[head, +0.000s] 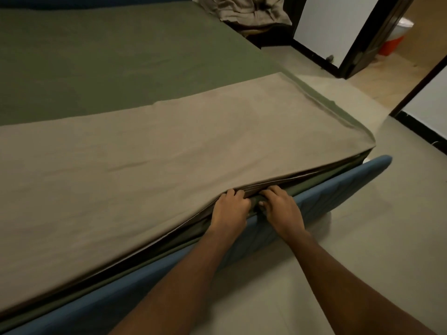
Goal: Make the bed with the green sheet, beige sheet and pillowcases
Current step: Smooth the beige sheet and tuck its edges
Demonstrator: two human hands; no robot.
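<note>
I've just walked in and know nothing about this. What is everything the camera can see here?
Flat olive-green sheet: one, green, covering the bed's far part.
Smooth beige sheet: one, beige, over the bed's near part.
Padded blue bed rail: one, blue, along the near side.
Crumpled beige fabric pile: one, beige, beyond the bed.
Orange-and-white tub: one, past the doorway.
Left hand: one, gripping the beige sheet's hem.
Right hand: one, fingers curled into the gap beside it.
</note>
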